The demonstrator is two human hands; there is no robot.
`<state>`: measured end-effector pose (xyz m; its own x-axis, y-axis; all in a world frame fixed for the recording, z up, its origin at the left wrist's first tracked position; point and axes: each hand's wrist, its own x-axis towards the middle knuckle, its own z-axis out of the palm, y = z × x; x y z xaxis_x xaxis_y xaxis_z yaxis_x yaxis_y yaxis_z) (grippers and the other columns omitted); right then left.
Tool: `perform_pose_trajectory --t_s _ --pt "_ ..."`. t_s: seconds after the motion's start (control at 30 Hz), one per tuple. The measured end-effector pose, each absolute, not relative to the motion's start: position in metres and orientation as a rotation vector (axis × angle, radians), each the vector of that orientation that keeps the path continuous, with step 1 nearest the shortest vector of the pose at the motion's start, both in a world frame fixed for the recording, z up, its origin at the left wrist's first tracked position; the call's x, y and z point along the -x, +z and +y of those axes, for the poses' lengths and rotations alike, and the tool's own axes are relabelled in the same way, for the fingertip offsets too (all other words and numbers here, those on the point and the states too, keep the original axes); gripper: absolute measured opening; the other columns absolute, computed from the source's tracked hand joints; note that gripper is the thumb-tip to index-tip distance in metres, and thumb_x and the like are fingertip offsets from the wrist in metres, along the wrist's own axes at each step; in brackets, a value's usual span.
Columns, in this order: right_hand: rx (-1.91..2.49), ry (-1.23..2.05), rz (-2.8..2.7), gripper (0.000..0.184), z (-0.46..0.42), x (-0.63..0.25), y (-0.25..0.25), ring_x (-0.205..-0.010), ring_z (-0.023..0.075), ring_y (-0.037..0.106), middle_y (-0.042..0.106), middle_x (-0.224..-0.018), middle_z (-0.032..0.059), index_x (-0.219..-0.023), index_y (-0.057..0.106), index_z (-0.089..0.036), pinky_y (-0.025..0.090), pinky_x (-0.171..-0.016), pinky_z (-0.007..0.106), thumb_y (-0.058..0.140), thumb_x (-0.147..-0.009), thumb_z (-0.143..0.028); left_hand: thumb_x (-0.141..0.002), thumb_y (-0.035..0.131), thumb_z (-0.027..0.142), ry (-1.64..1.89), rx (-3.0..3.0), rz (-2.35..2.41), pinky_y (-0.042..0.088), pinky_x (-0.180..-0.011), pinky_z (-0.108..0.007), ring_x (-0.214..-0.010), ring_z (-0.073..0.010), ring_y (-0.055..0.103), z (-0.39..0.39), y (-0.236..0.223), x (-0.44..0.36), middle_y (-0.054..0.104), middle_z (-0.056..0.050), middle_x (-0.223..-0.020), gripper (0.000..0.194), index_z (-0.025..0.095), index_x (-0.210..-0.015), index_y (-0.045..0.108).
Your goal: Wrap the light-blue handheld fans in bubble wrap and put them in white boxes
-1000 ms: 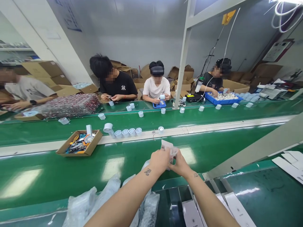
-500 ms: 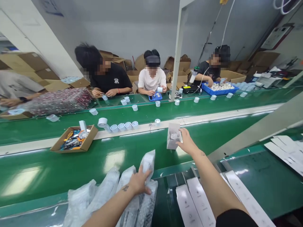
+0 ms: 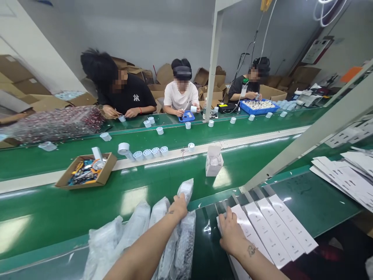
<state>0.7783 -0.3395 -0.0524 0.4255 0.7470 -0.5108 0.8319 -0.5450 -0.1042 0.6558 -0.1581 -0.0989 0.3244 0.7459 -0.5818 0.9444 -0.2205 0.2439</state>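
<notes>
My left hand (image 3: 179, 208) is closed round the upper part of a clear plastic bag (image 3: 186, 188) with whitish contents. More such filled plastic bags (image 3: 135, 221) lie side by side under and left of that forearm. My right hand (image 3: 232, 230) rests on the leftmost of several flat white printed cartons (image 3: 272, 229), its fingers stretched over the far end. Beyond the hands, on the green conveyor belt (image 3: 163, 179), stands a small white box (image 3: 214, 167) with its lid up and a clear-wrapped item inside; neither hand touches it.
A cardboard tray of tools and parts (image 3: 87, 173) sits at the left on the belt. White round parts (image 3: 147, 154) line the pale divider. A metal post (image 3: 291, 144) slants across the right, near stacked white cartons (image 3: 344, 177). Co-workers (image 3: 182, 91) sit opposite.
My right hand has left the small white box and come down onto the flat cartons. My left hand, spread before, has closed on the plastic bag. The view has shifted somewhat to the right.
</notes>
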Motion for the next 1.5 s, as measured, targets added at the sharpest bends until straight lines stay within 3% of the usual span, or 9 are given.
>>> perform_pose_trajectory --t_s 0.1,0.27,0.4,0.6,0.77,0.93,1.07,1.27,1.5 --pt "-2.824 -0.827 1.52 0.053 -0.348 -0.788 -0.026 -0.131 0.0413 0.045 0.028 -0.151 0.0248 -0.113 0.056 -0.017 0.045 -0.098 0.049 0.064 -0.063 -0.002 -0.073 0.059 0.018 -0.302 -2.04 1.467 0.049 -0.083 -0.04 -0.102 -0.0322 0.066 -0.148 -0.08 -0.654 0.064 -0.016 -0.114 0.042 0.018 -0.115 0.052" --pt "-3.113 -1.016 1.948 0.056 -0.326 -0.809 -0.018 -0.125 0.0303 0.05 0.045 -0.134 0.0103 -0.118 0.047 -0.027 0.043 -0.104 0.047 0.066 -0.066 -0.016 -0.083 0.048 0.03 0.082 -1.944 1.33 0.051 -0.068 -0.026 -0.085 -0.0186 0.065 -0.119 -0.022 -0.622 0.066 -0.002 -0.092 0.023 0.023 -0.103 0.056" --pt "-3.067 -1.133 2.218 0.055 -0.302 -0.812 -0.057 -0.131 0.0302 0.045 0.044 -0.138 0.0122 -0.114 0.043 -0.024 0.042 -0.105 0.049 0.066 -0.065 -0.013 -0.079 0.057 0.05 0.461 -1.665 1.032 0.039 -0.044 -0.022 -0.047 -0.0107 0.046 -0.136 0.033 -0.594 0.053 0.005 -0.066 0.037 0.021 -0.102 0.057" --pt "-3.078 -1.043 2.198 0.063 -0.306 -0.806 -0.08 -0.122 0.031 0.053 0.054 -0.124 0.0127 -0.123 0.041 -0.02 0.043 -0.104 0.051 0.066 -0.066 -0.012 -0.074 0.063 0.052 0.682 -1.693 0.891 0.042 -0.058 -0.024 -0.064 -0.0138 0.053 -0.183 0.075 -0.599 0.06 -0.001 -0.073 0.033 0.018 -0.078 0.062" --pt "-3.017 -0.754 2.255 0.061 -0.307 -0.818 -0.048 -0.126 0.0337 0.047 0.054 -0.124 0.0133 -0.122 0.048 -0.019 0.04 -0.107 0.052 0.067 -0.064 -0.015 -0.074 0.053 0.062 0.675 -1.465 1.038 0.036 -0.048 -0.023 -0.053 -0.0122 0.044 -0.179 0.065 -0.617 0.05 0.002 -0.063 0.043 0.02 -0.08 0.053" --pt "-2.922 -1.136 2.395 0.062 -0.297 -0.822 -0.052 -0.12 0.029 0.052 0.053 -0.122 0.0094 -0.121 0.046 -0.022 0.046 -0.102 0.046 0.07 -0.063 -0.016 -0.087 0.041 0.046 0.398 -2.041 1.167 0.048 -0.073 -0.031 -0.078 -0.0202 0.059 -0.167 0.041 -0.644 0.06 -0.003 -0.076 0.03 0.02 -0.076 0.053" --pt "-3.134 -1.282 2.254 0.059 -0.295 -0.818 -0.073 -0.104 0.0237 0.058 0.052 -0.111 0.0054 -0.111 0.041 -0.022 0.052 -0.093 0.043 0.073 -0.062 -0.02 -0.095 0.037 0.035 0.009 -2.54 1.301 0.049 -0.079 -0.037 -0.088 -0.0248 0.065 -0.185 0.045 -0.672 0.059 -0.009 -0.1 0.025 0.019 -0.098 0.057" --pt "-3.109 -1.37 2.403 0.066 -0.3 -0.812 -0.086 -0.111 0.024 0.058 0.052 -0.119 0.0077 -0.12 0.037 -0.024 0.051 -0.095 0.044 0.072 -0.063 -0.021 -0.09 0.054 0.039 -0.379 -2.648 0.968 0.05 -0.083 -0.042 -0.101 -0.0316 0.064 -0.217 0.047 -0.711 0.056 -0.017 -0.117 0.04 0.017 -0.123 0.052" --pt "-2.987 -1.663 2.22 0.075 -0.321 -0.826 -0.069 -0.13 0.0258 0.047 0.046 -0.14 0.0092 -0.134 0.038 -0.029 0.048 -0.099 0.042 0.071 -0.067 -0.022 -0.084 0.066 0.026 -0.307 -2.883 0.586 0.019 -0.112 -0.062 -0.138 -0.0375 0.03 -0.221 -0.022 -0.668 0.045 -0.01 -0.144 0.03 0.025 -0.113 0.063"
